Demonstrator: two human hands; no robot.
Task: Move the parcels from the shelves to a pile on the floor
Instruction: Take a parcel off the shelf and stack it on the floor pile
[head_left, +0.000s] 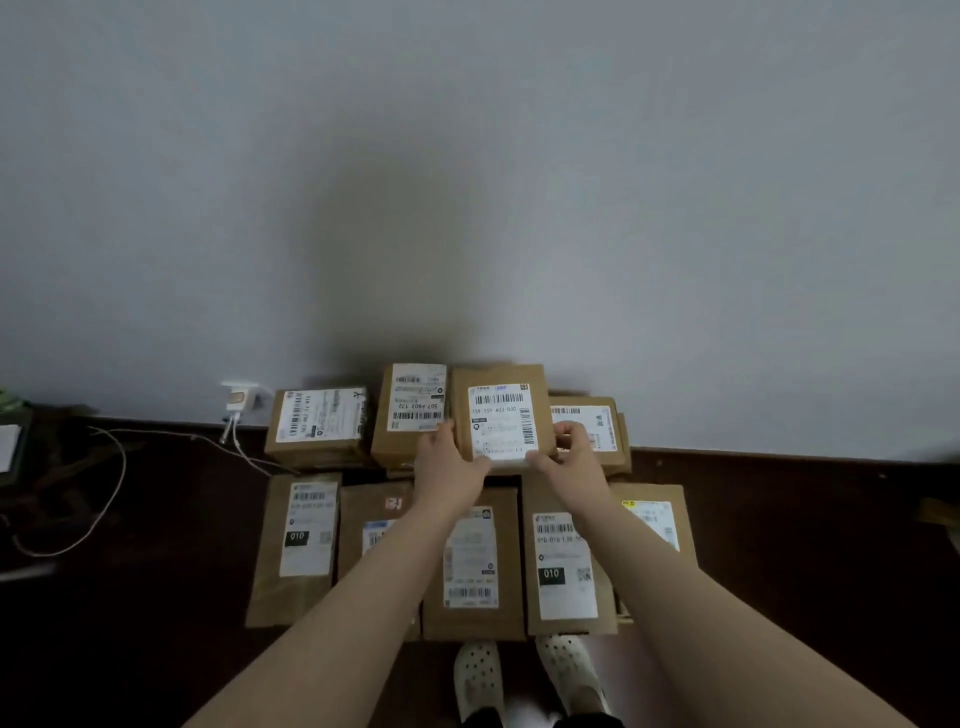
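A brown cardboard parcel (501, 413) with a white barcode label is held over the back row of the pile against the wall. My left hand (447, 460) grips its left lower edge and my right hand (569, 449) grips its right lower edge. Around it lie several more brown parcels: one at the back left (318, 426), one just left of the held parcel (408, 410), one partly hidden behind my right hand (597, 423). A front row of flat parcels (298, 545) lies on the dark floor under my forearms. No shelves are in view.
A white charger (240, 397) sits in a wall socket at the left, with a cable (111, 493) looping over the dark floor. My two feet in white perforated clogs (524, 675) stand right before the front row. A grey wall fills the upper view.
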